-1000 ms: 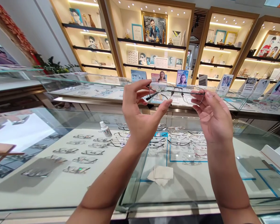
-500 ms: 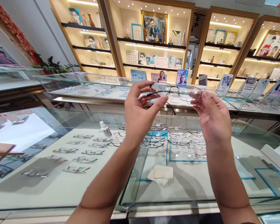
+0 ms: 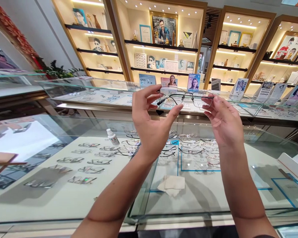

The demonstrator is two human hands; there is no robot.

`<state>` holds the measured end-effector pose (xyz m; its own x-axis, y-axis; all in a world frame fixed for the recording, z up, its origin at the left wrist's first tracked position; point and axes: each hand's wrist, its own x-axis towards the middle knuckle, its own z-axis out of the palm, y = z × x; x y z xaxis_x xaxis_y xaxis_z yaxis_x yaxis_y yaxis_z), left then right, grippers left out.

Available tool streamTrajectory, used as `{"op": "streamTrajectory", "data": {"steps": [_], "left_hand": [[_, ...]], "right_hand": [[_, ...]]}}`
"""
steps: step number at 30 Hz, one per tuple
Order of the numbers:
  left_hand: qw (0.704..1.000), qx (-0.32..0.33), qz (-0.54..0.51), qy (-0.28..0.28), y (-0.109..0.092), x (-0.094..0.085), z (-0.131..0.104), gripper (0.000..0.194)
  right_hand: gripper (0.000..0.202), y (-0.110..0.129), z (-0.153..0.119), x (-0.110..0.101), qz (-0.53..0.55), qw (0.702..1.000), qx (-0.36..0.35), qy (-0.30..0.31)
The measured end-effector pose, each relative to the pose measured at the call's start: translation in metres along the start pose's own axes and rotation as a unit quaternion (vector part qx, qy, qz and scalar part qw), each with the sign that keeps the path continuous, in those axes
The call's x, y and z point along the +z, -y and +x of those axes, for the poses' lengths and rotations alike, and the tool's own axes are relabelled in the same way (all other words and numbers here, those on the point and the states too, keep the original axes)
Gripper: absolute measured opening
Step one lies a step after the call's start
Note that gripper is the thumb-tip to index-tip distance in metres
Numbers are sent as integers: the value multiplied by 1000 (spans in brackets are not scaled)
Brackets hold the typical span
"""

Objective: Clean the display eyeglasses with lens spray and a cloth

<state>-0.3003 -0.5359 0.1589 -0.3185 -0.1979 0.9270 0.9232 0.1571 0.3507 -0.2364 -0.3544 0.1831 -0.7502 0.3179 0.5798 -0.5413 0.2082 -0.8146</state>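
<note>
A pair of eyeglasses (image 3: 188,94) with a thin dark frame and clear lenses is held up level above the glass counter. My left hand (image 3: 152,127) has its fingers at the left end of the frame, with the thumb stretched out below the left lens. A dark temple arm shows across that lens. At the opposite end, my right hand (image 3: 228,122) pinches the frame's outer corner between thumb and fingers. Below the hands, a folded beige cloth (image 3: 172,185) lies on the counter.
Several eyeglasses (image 3: 90,169) are laid out in rows on the left, near a small white bottle (image 3: 113,137). A glass display case (image 3: 109,94) runs across behind my hands. Lit shelves (image 3: 161,48) with pictures and ornaments line the back wall.
The eyeglasses have turned slightly, so the lenses face me more. The temple tip that hung below the frame no longer shows there. My left thumb has shifted a little right and down.
</note>
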Motion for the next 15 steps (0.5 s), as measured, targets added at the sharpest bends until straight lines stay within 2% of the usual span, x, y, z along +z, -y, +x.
{"op": "streamTrajectory", "data": {"steps": [9,12,15], "left_hand": [[995,93,9,-14,9,-1,0,65],[996,91,-10,-9,13,0,1,63],[997,58,-52,17,21,0,5,64]], "right_hand": [[48,-17,14,-4,20,997,52,61],[48,-18,13,-1,25,996,58,60],[44,-12,8,4,37,998,44,40]]}}
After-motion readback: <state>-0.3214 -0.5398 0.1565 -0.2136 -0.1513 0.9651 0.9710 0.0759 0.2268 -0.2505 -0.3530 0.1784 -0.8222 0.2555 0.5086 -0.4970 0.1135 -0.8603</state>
